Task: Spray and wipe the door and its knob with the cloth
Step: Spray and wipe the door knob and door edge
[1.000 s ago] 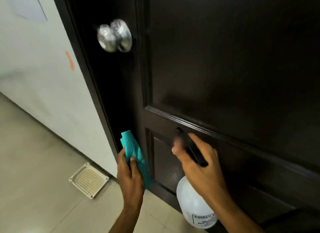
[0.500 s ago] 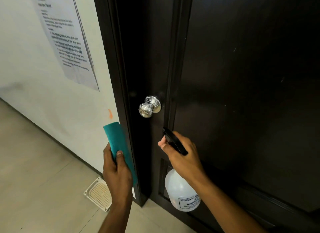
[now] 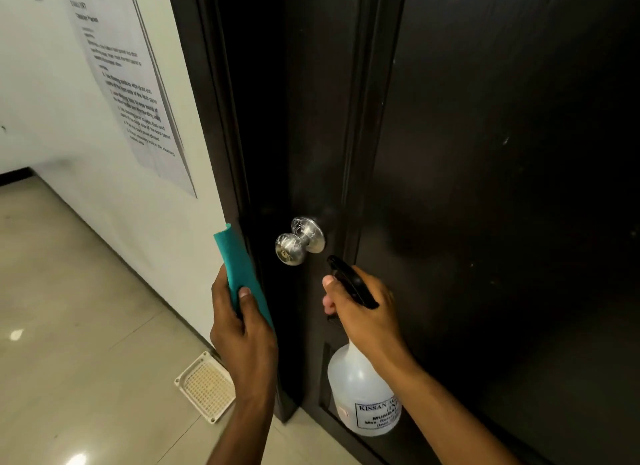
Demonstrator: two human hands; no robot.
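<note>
Your left hand [image 3: 242, 329] sits at lower centre of the frame, fingers and thumb clamped on a folded teal cloth [image 3: 239, 267] that stands upright against the dark door frame [image 3: 214, 118], its top edge level with the knob. Your right hand [image 3: 360, 312] is just right of it, wrapped round the black trigger head [image 3: 349, 281] of a translucent white spray bottle [image 3: 360, 395]; the fingers curl in front at the trigger and the nozzle points up and left toward the knob. The bottle hangs below your wrist, and its printed label [image 3: 379, 418] is only partly readable. The two hands are near each other but apart. The dark brown door [image 3: 502, 187] fills the right and centre of the frame, with a raised moulding running vertically just right of the knob. The round silver door knob [image 3: 299, 241] sits at centre frame, between the cloth's top and the nozzle, touched by neither. On the white wall [image 3: 41, 101] at upper left hangs a printed paper notice [image 3: 131, 94], its text too blurred to read. At lower left a pale tiled floor [image 3: 86, 308] carries a square cream drain grate [image 3: 206, 386] beside the base of the frame, just left of your left forearm.
</note>
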